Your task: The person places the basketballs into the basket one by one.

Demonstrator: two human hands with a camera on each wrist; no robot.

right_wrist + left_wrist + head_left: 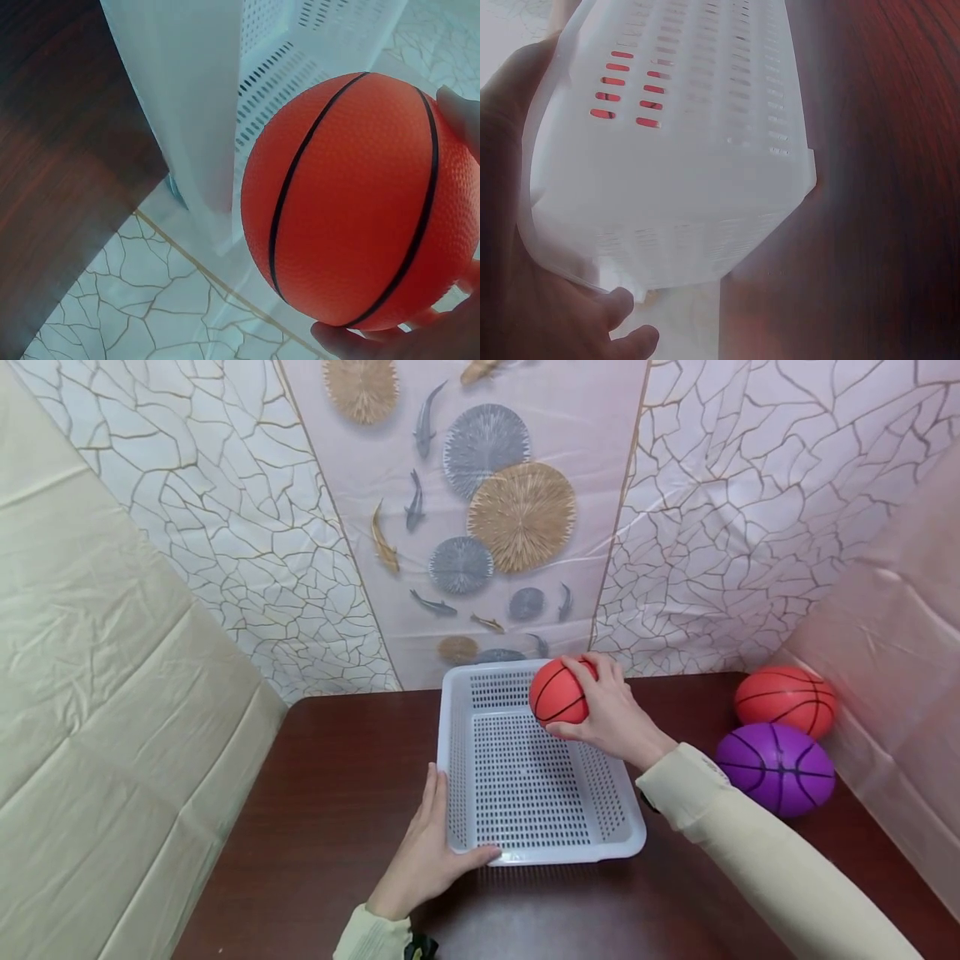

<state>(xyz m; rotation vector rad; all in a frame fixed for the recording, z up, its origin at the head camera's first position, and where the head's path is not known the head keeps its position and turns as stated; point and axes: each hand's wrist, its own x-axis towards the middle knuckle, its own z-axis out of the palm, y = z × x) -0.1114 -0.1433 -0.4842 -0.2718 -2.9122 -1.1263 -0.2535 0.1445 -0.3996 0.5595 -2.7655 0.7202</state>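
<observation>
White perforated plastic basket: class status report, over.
Left hand touching basket. Right hand gripping black-lined red ball at far right corner. No obstruction visible.

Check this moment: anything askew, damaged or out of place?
Nothing stands out. The perforated plastic basket looks whole, the left hand at its corner; the right hand grips a red basketball in or just above it. Another red basketball and a purple basketball rest on the table.

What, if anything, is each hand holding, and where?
Right hand: red ball, gripped around its right side. Left hand: white basket, held at its near left corner.
</observation>
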